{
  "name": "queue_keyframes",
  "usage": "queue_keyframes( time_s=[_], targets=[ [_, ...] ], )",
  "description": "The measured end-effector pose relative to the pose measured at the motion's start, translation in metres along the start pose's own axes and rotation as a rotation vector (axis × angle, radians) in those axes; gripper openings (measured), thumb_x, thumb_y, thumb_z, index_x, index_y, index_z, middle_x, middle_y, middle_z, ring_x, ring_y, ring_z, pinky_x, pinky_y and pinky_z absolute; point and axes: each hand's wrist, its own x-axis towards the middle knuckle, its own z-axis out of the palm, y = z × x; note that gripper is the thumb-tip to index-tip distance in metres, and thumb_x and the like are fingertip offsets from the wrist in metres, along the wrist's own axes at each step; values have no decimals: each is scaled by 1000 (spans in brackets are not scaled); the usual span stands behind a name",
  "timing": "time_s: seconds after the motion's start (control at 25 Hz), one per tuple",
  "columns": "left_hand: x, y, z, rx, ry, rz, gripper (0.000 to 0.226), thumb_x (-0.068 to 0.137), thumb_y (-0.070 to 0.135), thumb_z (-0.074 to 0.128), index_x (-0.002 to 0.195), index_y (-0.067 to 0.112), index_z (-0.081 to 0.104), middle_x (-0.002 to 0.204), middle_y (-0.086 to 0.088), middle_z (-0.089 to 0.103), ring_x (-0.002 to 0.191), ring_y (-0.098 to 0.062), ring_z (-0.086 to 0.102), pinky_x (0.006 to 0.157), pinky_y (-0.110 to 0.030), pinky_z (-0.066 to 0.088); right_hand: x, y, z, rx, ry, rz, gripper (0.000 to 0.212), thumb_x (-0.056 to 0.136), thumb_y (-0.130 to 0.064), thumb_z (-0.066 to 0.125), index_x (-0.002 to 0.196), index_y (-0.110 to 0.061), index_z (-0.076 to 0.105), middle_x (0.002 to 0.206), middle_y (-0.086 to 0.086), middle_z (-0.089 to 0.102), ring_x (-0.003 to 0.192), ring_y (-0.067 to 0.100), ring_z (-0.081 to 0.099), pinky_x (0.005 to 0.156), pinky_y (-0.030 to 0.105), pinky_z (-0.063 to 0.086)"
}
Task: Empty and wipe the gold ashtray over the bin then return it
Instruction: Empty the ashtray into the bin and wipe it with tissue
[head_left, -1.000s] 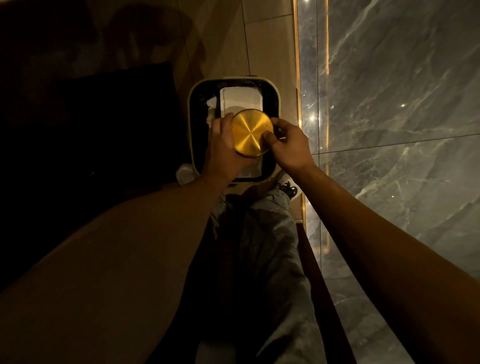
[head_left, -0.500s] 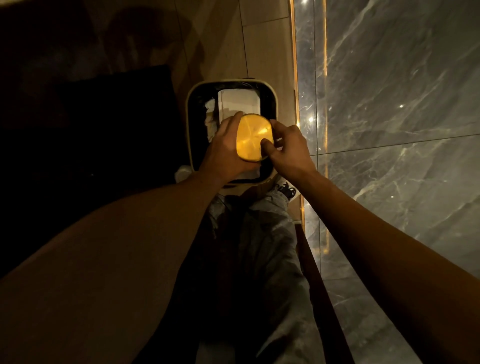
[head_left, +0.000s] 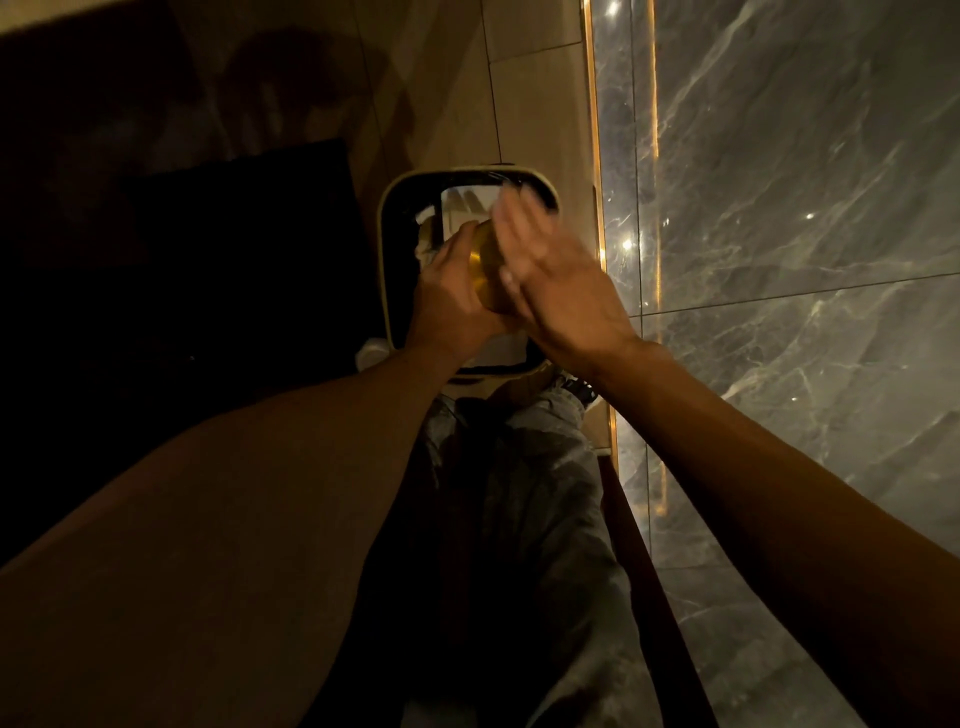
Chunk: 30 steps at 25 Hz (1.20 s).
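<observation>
The round gold ashtray (head_left: 484, 270) is held tilted on edge over the open bin (head_left: 387, 249), a cream-rimmed square bin lined in black with white paper inside. My left hand (head_left: 452, 306) grips the ashtray from the left. Spread flat and blurred by motion, my right hand (head_left: 550, 270) lies against the ashtray's right face, covering most of it. Whether it holds anything is hidden.
A grey marble wall (head_left: 779, 208) with a lit gold strip runs along the right. Dark furniture (head_left: 182, 260) stands left of the bin. My grey trouser leg (head_left: 519, 493) and a shoe (head_left: 576, 387) are just below the bin, on beige floor tiles.
The ashtray has turned from flat-side-up to on edge. My right hand let go of its rim, opened flat and swung up across its face. The left hand kept its grip.
</observation>
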Motion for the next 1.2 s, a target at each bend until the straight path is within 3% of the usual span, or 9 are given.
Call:
queue_keyframes(
  time_s=[0.12,0.24,0.36,0.52,0.68,0.88,1.0,1.08,1.2],
  targets=[
    [-4,-6,-3,3,-41,-32,91,49,33,91,129,12,53,120,-9,65,108,-27,63,87,-31,52,0,4,7,-87,-174,-79,55,102,-27,33,150,-5,16,159,16,13,148,31,10,122,44,14],
    [-7,-6,-3,6,-42,-45,88,48,38,91,125,14,54,118,-8,66,105,-21,63,80,-19,45,3,0,0,-72,-43,12,55,103,-26,30,150,-7,10,157,4,-2,147,19,-3,122,37,5],
    [-11,-3,0,-9,-64,-34,92,48,36,94,127,10,54,119,-10,66,106,-20,62,81,-14,39,0,7,3,-91,-261,-34,56,103,-27,31,151,-7,10,161,12,5,149,26,2,121,45,15],
    [-10,-6,0,-19,-59,-49,89,49,36,93,125,11,54,117,-8,68,106,-22,64,83,-21,47,0,3,2,-78,-74,-12,55,103,-25,30,151,-7,7,159,7,-2,147,19,-4,122,35,3],
    [-9,-6,1,33,-127,-20,93,48,41,93,128,12,53,117,-8,67,106,-23,63,82,-15,41,-6,14,9,-54,-377,1,57,103,-28,30,151,-7,8,161,15,7,149,28,4,122,40,9],
    [-5,-3,-2,-17,-105,-49,82,47,40,92,117,16,56,106,2,65,92,-9,57,70,0,37,-6,-2,-19,-7,143,26,53,103,-24,29,149,-2,12,160,16,8,149,27,4,121,31,-1],
    [-1,0,0,0,-105,-49,90,48,39,92,125,14,54,115,-6,67,97,-11,58,75,6,31,-11,6,-4,-3,3,0,54,102,-22,33,148,0,15,158,15,7,148,29,3,122,45,11],
    [-4,-2,-1,32,-131,-52,99,47,42,92,132,12,52,122,-9,65,107,-17,60,89,-8,41,-13,11,5,-42,-280,-15,56,102,-23,34,150,-3,12,160,17,7,148,29,3,121,45,14],
    [-8,-4,-4,33,-112,-87,98,45,52,87,129,16,52,120,-7,66,109,-22,62,91,-31,51,-8,4,-5,21,-43,19,55,103,-25,30,150,-6,9,159,9,0,148,20,-2,121,29,-3]
  ],
)
